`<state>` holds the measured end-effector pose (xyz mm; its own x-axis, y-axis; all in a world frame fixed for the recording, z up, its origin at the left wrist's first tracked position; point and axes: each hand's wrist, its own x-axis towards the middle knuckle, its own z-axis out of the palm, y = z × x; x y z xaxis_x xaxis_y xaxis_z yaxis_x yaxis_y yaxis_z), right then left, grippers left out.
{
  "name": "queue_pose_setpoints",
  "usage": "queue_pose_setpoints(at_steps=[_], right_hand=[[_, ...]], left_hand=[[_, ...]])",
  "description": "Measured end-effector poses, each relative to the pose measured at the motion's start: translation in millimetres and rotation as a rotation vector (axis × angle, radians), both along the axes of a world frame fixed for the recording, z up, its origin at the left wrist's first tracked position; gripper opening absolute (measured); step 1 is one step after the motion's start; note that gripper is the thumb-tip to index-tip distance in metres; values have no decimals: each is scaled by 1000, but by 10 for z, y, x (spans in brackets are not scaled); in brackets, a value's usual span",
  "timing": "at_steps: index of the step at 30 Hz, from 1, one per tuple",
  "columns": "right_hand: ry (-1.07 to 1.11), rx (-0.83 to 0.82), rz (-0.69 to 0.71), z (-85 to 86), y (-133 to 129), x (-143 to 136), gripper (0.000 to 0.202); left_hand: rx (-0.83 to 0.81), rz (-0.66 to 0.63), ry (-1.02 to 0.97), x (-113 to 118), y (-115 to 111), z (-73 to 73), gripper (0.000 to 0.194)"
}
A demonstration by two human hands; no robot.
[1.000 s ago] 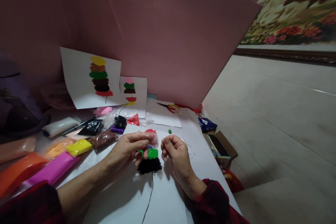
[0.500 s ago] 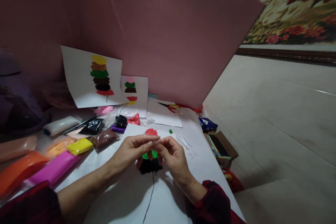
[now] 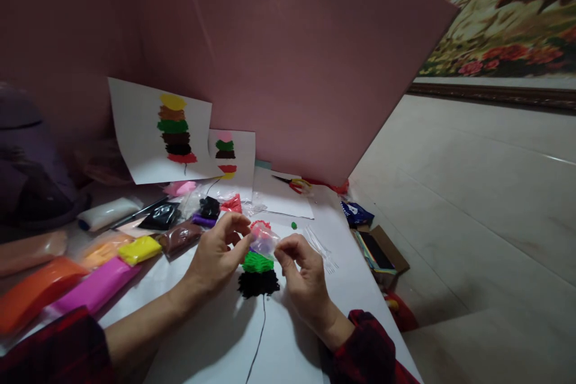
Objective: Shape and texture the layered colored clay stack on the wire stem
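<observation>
Worktop (image 3: 360, 306), white-covered, its right edge running alongside a tiled wall. White sheet (image 3: 211, 342), flat, mid-worktop, reaching toward the near edge. Propped sheet (image 3: 135, 138), at the far left, bearing stacked colour bands. Magenta packet (image 3: 96, 285) and orange packet (image 3: 40, 294), toward the left edge. Right hand (image 3: 281, 249), fingertips closed in a pinch on the right end of the clear film. Left hand (image 3: 249, 231), fingers curved, thumb and forefinger at the film's left end; whether they grip it, cannot tell. Layered piece (image 3: 258, 283), black, green and red parts visible, on the white sheet between and below the hands. Clear forks (image 3: 321, 246), near the right edge. Scissors (image 3: 297, 186), by the far right corner. Clear film (image 3: 269, 244), between both hands, over the piece's upper part. Green dab (image 3: 294, 225), just beyond the right hand.
</observation>
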<state>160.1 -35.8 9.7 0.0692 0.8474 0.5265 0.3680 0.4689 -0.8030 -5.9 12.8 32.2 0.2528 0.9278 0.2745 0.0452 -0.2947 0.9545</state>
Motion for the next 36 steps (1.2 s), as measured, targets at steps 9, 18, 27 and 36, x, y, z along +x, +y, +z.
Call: queue_pose_setpoints(at_steps=[9,18,27,36], right_hand=[[-261,278,-18,23,21,51,23],[-433,320,93,75,-40,49,29],[-556,396,106,102,-38,44,26],[-247,140,-108,49,63,74,12]], left_hand=[[-48,9,48,-74,69,78,13],[496,5,243,-68,36,1,10],[149,-102,142,-67,46,94,8],[-453,-318,-253,-59,89,71,26]])
